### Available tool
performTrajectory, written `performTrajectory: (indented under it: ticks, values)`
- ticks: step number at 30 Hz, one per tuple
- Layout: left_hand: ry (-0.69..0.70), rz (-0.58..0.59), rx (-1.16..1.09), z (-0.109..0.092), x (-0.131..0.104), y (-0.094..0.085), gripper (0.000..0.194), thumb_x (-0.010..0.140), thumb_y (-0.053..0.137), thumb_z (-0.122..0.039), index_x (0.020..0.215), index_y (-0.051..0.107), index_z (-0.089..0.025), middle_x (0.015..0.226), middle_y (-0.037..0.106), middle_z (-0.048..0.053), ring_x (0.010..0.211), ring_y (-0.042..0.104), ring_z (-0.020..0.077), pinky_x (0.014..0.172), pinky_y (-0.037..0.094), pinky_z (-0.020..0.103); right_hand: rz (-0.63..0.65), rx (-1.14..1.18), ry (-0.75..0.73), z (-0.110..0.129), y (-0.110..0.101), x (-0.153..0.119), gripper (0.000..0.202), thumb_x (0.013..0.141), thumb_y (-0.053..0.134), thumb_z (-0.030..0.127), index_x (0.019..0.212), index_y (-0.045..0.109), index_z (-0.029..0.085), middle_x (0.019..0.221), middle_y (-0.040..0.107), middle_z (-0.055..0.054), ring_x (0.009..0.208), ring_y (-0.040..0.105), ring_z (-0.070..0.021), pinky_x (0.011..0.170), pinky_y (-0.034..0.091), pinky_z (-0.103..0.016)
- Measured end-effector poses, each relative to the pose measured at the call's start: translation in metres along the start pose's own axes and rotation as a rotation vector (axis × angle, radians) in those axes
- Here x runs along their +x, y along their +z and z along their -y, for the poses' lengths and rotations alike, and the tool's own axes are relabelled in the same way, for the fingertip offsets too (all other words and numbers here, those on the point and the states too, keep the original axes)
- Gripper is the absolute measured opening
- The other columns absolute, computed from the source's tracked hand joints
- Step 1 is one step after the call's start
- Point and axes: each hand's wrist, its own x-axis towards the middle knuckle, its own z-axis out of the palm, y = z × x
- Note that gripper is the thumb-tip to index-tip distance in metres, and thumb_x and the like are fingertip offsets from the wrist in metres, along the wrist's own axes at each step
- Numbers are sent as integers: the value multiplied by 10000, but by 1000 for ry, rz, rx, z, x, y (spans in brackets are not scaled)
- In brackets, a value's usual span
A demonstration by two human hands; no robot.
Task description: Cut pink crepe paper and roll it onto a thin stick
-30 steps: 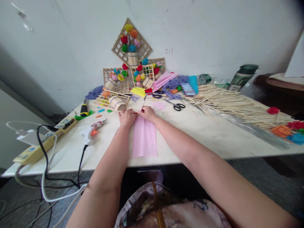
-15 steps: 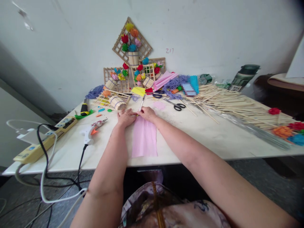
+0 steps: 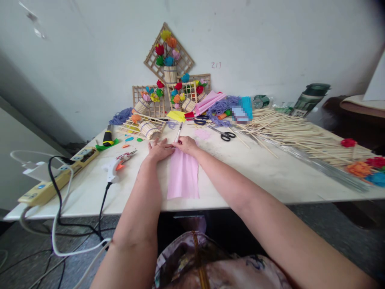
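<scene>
A strip of pink paper lies lengthwise on the white table, its near end close to the front edge. My left hand rests flat with fingers spread at the strip's far left corner. Beside it, my right hand is closed round a slim white pen-like tool, which stands up out of the fist at the strip's far end. What the tool's lower end touches is hidden by my fingers.
Left are a glue gun, a power strip and a yellow-black cutter. Black scissors and wooden sticks lie right. Lattice frames with paper flowers, a purple yarn heap and a bottle stand behind.
Both hands stay almost in place. The pink strip looks slightly more wrinkled below my right hand, and the whole view has shifted a little.
</scene>
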Motion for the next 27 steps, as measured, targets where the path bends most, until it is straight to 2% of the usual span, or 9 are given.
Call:
performTrajectory:
  ticks: [20, 27]
  values:
    - [10, 26, -17, -2, -4, -3, 484, 759, 365, -620, 1196, 499, -460, 1440, 266, -109, 1354, 32, 309, 1045, 10, 573, 3, -17, -9, 0, 2, 1, 315, 826, 452, 442, 946, 639, 219, 915, 687, -38, 847, 615, -158, 687, 413, -221]
    - [12, 28, -23, -4, -6, -5, 495, 764, 367, -609, 1211, 496, -438, 1441, 269, -99, 1354, 25, 308, 1050, -2, 560, 13, -8, -5, 1, 0, 0, 348, 822, 443, 476, 929, 646, 214, 886, 689, -40, 828, 615, -158, 670, 409, -220]
